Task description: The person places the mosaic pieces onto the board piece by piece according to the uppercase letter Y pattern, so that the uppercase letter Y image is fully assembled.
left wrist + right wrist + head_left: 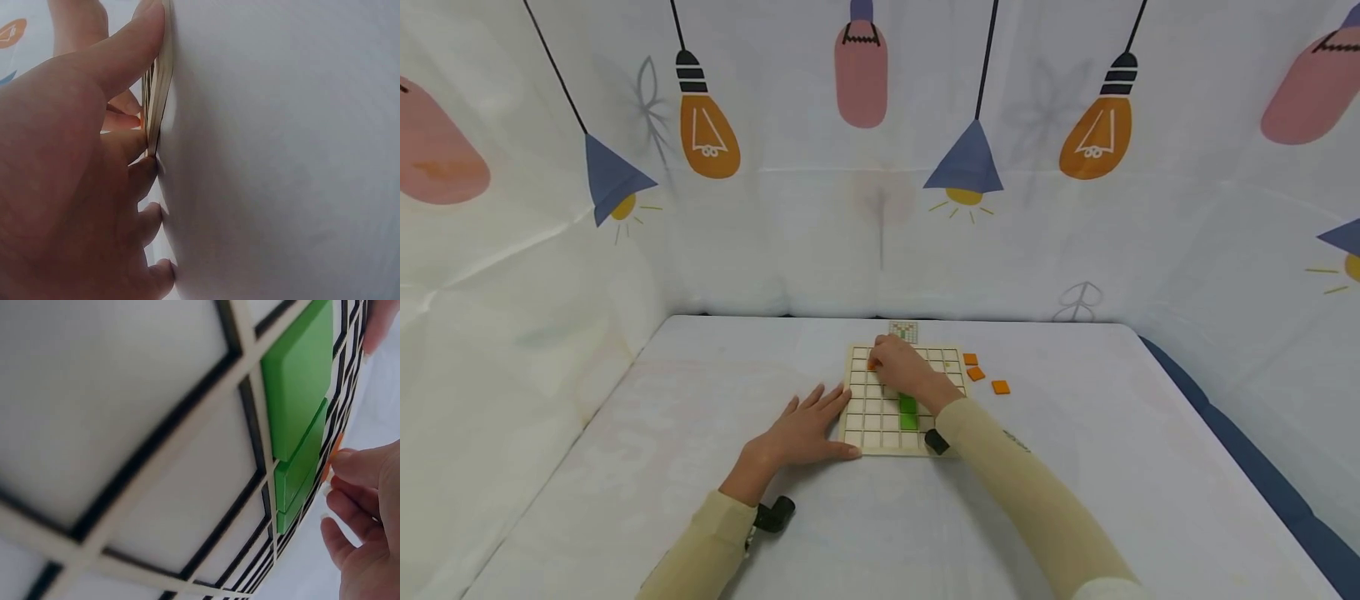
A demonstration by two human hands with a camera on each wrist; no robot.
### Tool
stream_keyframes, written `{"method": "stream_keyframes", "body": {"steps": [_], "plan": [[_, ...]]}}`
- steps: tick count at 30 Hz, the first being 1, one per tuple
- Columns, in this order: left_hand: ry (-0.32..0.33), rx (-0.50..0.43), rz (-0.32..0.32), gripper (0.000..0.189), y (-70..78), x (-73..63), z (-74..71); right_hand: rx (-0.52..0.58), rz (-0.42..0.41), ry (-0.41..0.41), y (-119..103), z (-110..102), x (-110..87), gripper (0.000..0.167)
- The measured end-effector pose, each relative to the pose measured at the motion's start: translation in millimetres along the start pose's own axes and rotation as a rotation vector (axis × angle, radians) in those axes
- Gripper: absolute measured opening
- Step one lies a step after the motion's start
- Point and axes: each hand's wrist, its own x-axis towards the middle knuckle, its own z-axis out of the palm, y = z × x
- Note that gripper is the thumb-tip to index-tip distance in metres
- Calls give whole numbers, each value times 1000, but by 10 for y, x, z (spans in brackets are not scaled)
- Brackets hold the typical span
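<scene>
1. The step in hand looks to be setting a small orange tile [871, 365] into a cell of the grid board [872, 421]. The tile is at the right hand's [904, 367] fingertips, over the board's far left part; whether it is seated in its cell I cannot tell.

2. The right hand pinches that tile between thumb and fingertips, with the other fingers curled loosely beneath in its wrist view.

3. The next move probably calls for squaring the tile to the cell's dark lines, pressing it flat and letting go without nudging the board.

4. The right forearm, in its tan sleeve [1037, 492], slants forward and leftward across the board's right side, the wrist raised above the cells. Green tiles [908, 419] sit in the grid on the near side of this hand.

5. The left hand [805, 429] lies palm down with its fingers spread wide, gripping nothing. Its thumb touches the board's near left corner and its index finger the left edge, the others resting on the tabletop [700, 400]; it seems to steady the board.

6. To the right hand's right, off the board, lie three loose orange tiles [976, 373]; just beyond it is a small patterned card [903, 331].
</scene>
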Motion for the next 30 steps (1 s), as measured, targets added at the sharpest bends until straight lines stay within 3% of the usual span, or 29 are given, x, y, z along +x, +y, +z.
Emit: {"method": "stream_keyframes", "body": {"steps": [18, 30], "plan": [[-2, -2, 0, 96, 20, 17, 31, -74, -22, -45, 41, -80, -125, 24], [10, 7, -8, 97, -1, 10, 32, 13, -68, -21, 140, -189, -290, 19]]}}
